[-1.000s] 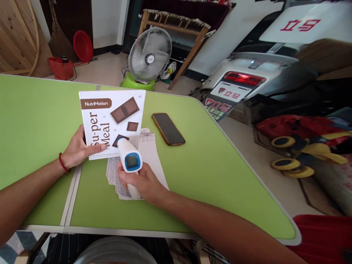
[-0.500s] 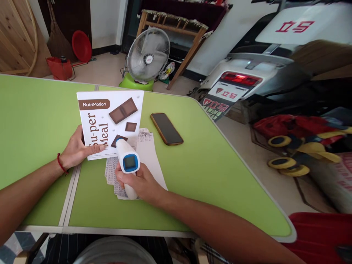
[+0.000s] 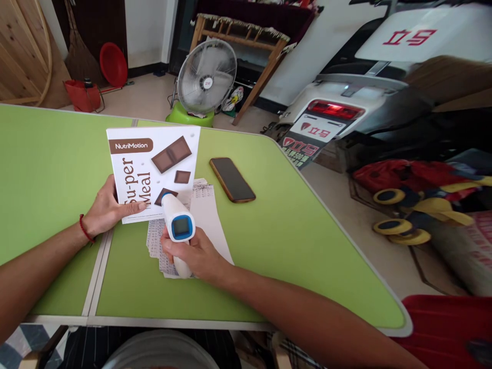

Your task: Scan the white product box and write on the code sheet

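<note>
Here, the right hand [image 3: 198,253] curls fingers round a smooth plastic thermometer [image 3: 176,212], its long barrel pointing far, slightly left, toward a flat package [image 3: 156,174] the left hand [image 3: 103,209] pinches.

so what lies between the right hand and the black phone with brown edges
In the head view, white paper sheets lie nearest the right hand, then green tabletop.

Upper left of frame: pale wall [image 3: 144,31] with dark skirting [image 3: 146,69], next to dark brown panel [image 3: 104,23]; wooden board [image 3: 21,46] with curved edge at far left. Light floor [image 3: 149,92] behind green table [image 3: 292,246] with pale rim [image 3: 172,324]. Upper centre: metal fan [image 3: 207,77] on green stool [image 3: 192,118], near wooden stand [image 3: 261,79] with dark cloth [image 3: 261,14]. Upper right: white scooter [image 3: 369,102] with red tail lamp [image 3: 335,108].
</note>
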The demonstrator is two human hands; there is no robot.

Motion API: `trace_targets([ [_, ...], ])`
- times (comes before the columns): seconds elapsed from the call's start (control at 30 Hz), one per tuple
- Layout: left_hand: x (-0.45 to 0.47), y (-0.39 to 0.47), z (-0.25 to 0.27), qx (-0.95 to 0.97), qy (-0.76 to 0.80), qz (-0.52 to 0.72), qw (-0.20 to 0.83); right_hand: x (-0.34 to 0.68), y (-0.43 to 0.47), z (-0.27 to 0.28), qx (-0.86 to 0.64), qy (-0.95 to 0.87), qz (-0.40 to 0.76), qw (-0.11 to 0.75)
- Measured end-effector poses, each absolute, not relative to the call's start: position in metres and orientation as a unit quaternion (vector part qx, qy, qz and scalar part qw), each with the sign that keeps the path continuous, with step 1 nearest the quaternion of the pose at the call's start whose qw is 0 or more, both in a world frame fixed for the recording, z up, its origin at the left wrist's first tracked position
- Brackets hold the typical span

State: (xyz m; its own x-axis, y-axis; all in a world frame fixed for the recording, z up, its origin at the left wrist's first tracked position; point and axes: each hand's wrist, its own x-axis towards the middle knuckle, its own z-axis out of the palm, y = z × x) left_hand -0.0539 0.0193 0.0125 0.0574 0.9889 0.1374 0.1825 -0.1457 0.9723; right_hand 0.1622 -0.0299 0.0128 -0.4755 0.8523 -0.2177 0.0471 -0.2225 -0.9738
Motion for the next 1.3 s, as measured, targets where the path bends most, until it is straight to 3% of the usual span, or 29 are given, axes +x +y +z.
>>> trace_targets([
  [1.13,-0.054,0.018,0.013,0.578,0.496,0.475,0.440,0.163,-0.029,0.013,-0.407,-0.545,0.670,0.297],
  [1.3,-0.053,0.016,0.017,0.594,0.490,0.480,0.421,0.168,-0.027,0.018,-0.375,-0.533,0.684,0.328],
])
